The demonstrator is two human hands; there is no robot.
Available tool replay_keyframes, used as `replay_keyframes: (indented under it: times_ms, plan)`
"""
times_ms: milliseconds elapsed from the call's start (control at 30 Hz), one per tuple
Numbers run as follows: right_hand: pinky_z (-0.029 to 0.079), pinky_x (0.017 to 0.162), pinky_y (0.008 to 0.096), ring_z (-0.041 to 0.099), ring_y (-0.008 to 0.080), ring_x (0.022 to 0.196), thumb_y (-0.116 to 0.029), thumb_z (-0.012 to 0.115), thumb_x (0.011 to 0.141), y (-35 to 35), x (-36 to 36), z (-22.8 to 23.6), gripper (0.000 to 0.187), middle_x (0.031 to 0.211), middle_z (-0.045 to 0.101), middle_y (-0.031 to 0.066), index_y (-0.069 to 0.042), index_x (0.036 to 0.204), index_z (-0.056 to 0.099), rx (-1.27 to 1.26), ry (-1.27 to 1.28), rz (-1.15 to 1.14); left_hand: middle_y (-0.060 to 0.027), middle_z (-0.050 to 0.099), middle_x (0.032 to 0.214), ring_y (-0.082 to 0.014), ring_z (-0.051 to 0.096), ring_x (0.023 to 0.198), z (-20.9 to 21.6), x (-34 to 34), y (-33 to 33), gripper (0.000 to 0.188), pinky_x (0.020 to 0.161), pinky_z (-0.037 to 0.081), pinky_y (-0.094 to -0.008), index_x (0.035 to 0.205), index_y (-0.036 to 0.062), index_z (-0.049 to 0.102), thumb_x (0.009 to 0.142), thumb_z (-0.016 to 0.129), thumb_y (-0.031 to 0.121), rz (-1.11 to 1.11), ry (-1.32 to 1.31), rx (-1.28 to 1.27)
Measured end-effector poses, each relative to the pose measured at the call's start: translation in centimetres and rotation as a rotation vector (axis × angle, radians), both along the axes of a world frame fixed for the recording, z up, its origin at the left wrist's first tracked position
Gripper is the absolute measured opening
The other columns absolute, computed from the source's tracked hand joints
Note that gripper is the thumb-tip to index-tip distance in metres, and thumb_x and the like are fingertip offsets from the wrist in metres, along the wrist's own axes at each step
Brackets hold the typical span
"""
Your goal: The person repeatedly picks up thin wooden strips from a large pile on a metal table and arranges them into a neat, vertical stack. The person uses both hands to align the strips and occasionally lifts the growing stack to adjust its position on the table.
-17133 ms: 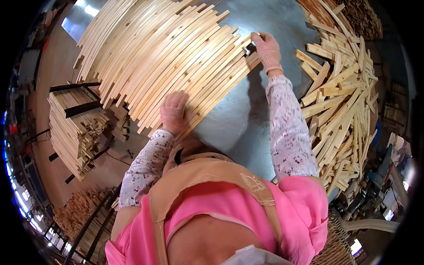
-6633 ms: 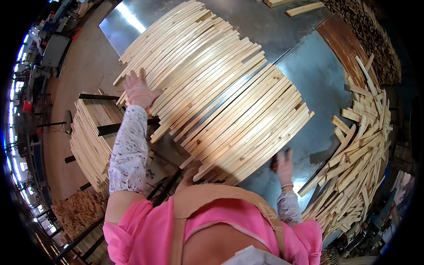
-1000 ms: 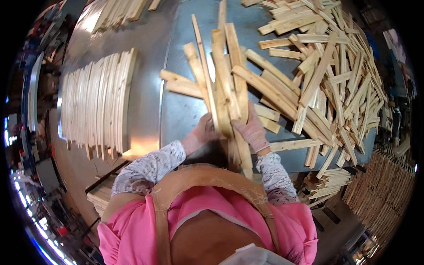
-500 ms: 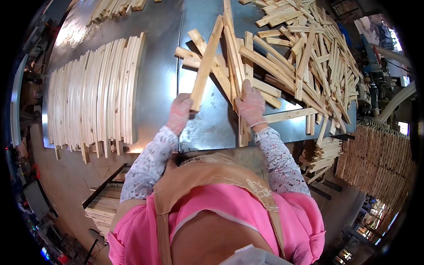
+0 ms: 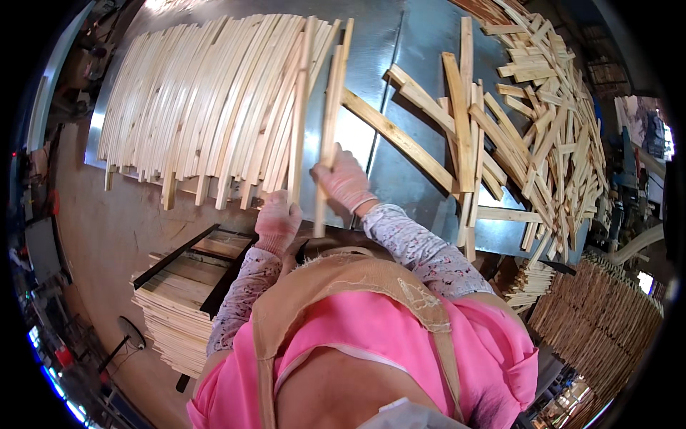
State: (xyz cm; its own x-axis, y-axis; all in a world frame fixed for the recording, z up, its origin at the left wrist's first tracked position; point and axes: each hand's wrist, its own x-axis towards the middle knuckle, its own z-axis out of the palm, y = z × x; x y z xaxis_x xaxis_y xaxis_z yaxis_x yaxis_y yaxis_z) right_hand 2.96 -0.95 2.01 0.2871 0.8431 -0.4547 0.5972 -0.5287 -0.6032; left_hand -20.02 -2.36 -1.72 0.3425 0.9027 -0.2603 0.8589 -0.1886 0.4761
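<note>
Both my hands wear pale pinkish gloves. My left hand (image 5: 279, 218) is closed round the near end of a wooden strip (image 5: 301, 107), which stands along the right side of a row of aligned strips (image 5: 193, 93). My right hand (image 5: 344, 179) grips a second wooden strip (image 5: 330, 114) a little to the right, its lower end hanging near the table's front edge. Another strip's end shows close behind it; whether that one is also held I cannot tell. A diagonal slat (image 5: 400, 136) lies on the metal table (image 5: 363, 64) beyond my right hand.
Loose, crossed strips (image 5: 550, 129) heap up on the table's right side. A stack of boards (image 5: 175, 314) with dark metal bars stands below the table at left. Bundled wood (image 5: 600, 322) is stacked at lower right, beside a smaller pile (image 5: 530, 282).
My view has swung left. Both hands have moved from the loose strips toward the aligned row, carrying strips with them. The left hand's strip now stands beside the row.
</note>
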Motion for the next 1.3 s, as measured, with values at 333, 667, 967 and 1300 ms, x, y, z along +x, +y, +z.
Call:
replay_keyframes:
  times_ms: [333,667,967,1300]
  plan:
    - [0.056,0.083,0.0567,0.068,0.0447,0.097,-0.033,0.072,0.091,-3.4,15.4,-1.3,0.041,0.107,0.069,0.0237,-0.007,0.121,0.064,0.415,-0.689,0.068,-0.0169,0.056,0.149,-0.0369,0.061,0.131,4.2,1.5,4.5,0.092,0.108,0.052,-0.0517,0.163,0.0073,0.039,0.09,0.077,0.048,-0.083,0.237,-0.042]
    - [0.059,0.097,0.0513,0.073,0.0448,0.106,-0.028,0.054,0.109,8.8,6.1,-6.5,0.034,0.117,0.073,0.0263,-0.004,0.121,0.074,0.205,-0.291,0.467,-0.0215,0.066,0.124,-0.0439,0.063,0.112,2.9,-1.4,4.0,0.038,0.1,0.051,-0.0488,0.133,0.0012,0.064,0.099,0.074,0.015,0.21,-0.45,-0.059]
    - [0.054,0.102,0.0506,0.069,0.0406,0.116,-0.037,0.063,0.099,-4.0,15.2,2.0,0.054,0.12,0.074,0.0202,-0.007,0.144,0.068,0.36,-0.348,0.037,-0.025,0.044,0.167,-0.0449,0.04,0.154,-0.4,4.8,-1.9,0.061,0.128,0.028,-0.057,0.152,0.0076,0.052,0.098,0.074,0.026,0.022,-0.048,0.253]
    - [0.054,0.108,0.0496,0.063,0.0411,0.13,-0.038,0.076,0.093,-22.6,49.6,0.4,0.073,0.142,0.066,0.0189,-0.016,0.158,0.05,-0.203,-0.964,-0.209,-0.0224,0.038,0.172,-0.0373,0.039,0.159,3.6,13.0,-1.0,0.091,0.128,0.038,-0.0441,0.169,0.0038,0.035,0.094,0.079,0.033,0.077,0.019,0.192]
